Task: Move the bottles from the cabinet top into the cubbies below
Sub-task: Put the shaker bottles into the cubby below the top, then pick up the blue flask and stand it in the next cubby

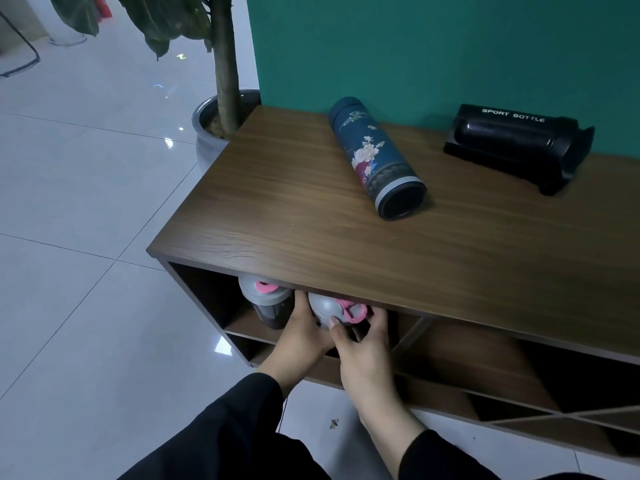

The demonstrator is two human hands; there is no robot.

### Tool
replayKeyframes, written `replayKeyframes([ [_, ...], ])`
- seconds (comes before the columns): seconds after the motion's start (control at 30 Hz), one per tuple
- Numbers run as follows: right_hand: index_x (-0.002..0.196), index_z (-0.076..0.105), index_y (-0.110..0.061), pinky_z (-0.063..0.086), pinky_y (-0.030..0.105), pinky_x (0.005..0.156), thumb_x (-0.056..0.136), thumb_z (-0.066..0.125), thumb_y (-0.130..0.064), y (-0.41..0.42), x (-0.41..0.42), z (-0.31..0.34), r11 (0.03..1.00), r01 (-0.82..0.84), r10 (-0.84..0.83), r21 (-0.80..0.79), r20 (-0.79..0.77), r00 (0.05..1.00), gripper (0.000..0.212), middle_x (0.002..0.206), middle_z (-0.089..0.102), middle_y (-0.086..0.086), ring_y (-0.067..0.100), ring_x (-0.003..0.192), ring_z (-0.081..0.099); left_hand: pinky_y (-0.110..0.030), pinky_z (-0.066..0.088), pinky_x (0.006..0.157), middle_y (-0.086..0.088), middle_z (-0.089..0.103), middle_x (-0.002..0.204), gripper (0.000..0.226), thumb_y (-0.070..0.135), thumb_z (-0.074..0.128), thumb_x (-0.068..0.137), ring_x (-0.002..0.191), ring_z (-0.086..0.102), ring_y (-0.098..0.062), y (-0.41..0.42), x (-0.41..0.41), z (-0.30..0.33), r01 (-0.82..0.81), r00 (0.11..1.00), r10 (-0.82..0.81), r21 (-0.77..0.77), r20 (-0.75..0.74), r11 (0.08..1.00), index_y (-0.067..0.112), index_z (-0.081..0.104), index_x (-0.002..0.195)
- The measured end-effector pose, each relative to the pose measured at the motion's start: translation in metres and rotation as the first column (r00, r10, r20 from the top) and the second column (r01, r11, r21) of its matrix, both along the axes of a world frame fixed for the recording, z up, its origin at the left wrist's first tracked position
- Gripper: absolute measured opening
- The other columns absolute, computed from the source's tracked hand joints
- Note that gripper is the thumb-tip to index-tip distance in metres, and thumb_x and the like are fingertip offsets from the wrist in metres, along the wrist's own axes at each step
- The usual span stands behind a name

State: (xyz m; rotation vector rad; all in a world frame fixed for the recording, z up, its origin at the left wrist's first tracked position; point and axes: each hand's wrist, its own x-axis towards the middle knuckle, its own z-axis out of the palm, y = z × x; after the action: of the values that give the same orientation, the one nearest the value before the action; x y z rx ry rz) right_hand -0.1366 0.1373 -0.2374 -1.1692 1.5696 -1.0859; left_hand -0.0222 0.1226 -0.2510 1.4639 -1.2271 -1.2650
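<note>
A blue flowered flask (375, 157) lies on its side on the brown cabinet top (277, 202). A black sport bottle (516, 145) lies further right, near the green wall. In the upper left cubby (207, 296) stands a grey shaker with a pink cap (266, 299). Beside it, at the cubby mouth, both hands hold a second grey bottle with a pink lid loop (329, 308). My left hand (301, 337) grips its left side and my right hand (363, 344) its right side. The bottle's lower body is hidden by my hands.
A potted plant with a thick trunk (225, 81) stands in a grey pot (204, 126) by the cabinet's far left corner. White floor tiles (86, 237) spread to the left. More cubbies with slanted dividers (519, 375) open to the right.
</note>
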Motion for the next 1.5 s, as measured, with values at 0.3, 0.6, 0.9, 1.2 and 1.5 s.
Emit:
replayKeyframes([
  [0.3, 0.147, 0.04, -0.031, 0.045, 0.024, 0.106, 0.084, 0.069, -0.041, 0.009, -0.01, -0.008, 0.985, -0.126, 0.128, 0.114, -0.018, 0.992, 0.071, 0.143, 0.056, -0.009, -0.001, 0.127, 0.054, -0.034, 0.056, 0.1, 0.015, 0.069, 0.128, 0.066, 0.01, 0.078, 0.084, 0.121, 0.064, -0.003, -0.004, -0.002, -0.007, 0.035, 0.999, -0.036, 0.05, 0.018, 0.998, 0.037, 0.047, 0.136],
  [0.6, 0.08, 0.074, -0.027, 0.05, 0.012, 0.065, 0.088, 0.062, -0.034, 0.054, -0.05, 0.122, 0.852, -0.356, 0.198, -0.384, -0.394, 0.898, 0.016, 0.075, 0.071, -0.011, 0.003, 0.067, 0.065, -0.029, 0.051, 0.074, 0.007, 0.072, 0.093, 0.02, 0.04, 0.053, 0.086, 0.089, 0.069, -0.016, 0.04, 0.015, 0.017, 0.177, 0.743, -0.106, -0.042, 0.661, 0.983, 0.026, 0.063, 0.097],
  [0.9, 0.139, 0.047, -0.014, 0.048, 0.036, 0.088, 0.072, 0.072, -0.062, -0.136, -0.008, 0.183, 0.969, -0.248, 0.213, 0.014, -0.561, 0.8, 0.086, 0.136, 0.057, 0.01, 0.027, 0.118, 0.059, -0.039, 0.049, 0.09, 0.003, 0.07, 0.106, 0.024, 0.031, 0.055, 0.095, 0.1, 0.064, -0.021, 0.019, 0.005, 0.131, 0.19, 0.737, 0.24, -0.535, 0.632, 0.823, 0.019, 0.072, 0.106],
  [1.2, 0.119, 0.065, -0.02, 0.051, 0.027, 0.067, 0.08, 0.077, -0.027, -0.111, -0.023, 0.183, 0.961, -0.263, 0.257, -0.079, -0.085, 0.963, 0.041, 0.104, 0.075, -0.001, 0.017, 0.087, 0.072, -0.023, 0.044, 0.099, 0.007, 0.069, 0.129, 0.04, 0.041, 0.051, 0.102, 0.125, 0.059, -0.011, 0.0, 0.004, 0.168, -0.167, 0.912, 0.234, -0.217, 0.337, 0.962, 0.022, 0.064, 0.135],
  [1.5, 0.128, 0.053, -0.058, 0.047, 0.022, 0.103, 0.062, 0.089, -0.04, 0.085, -0.135, 0.172, 0.87, -0.479, 0.488, -0.118, 0.071, 0.87, 0.077, 0.135, 0.065, -0.017, 0.004, 0.124, 0.062, -0.024, 0.056, 0.08, 0.01, 0.08, 0.1, 0.045, 0.035, 0.088, 0.067, 0.091, 0.074, -0.003, 0.082, -0.081, 0.184, 0.018, 0.956, -0.054, -0.127, -0.287, 0.992, 0.042, 0.069, 0.107],
])
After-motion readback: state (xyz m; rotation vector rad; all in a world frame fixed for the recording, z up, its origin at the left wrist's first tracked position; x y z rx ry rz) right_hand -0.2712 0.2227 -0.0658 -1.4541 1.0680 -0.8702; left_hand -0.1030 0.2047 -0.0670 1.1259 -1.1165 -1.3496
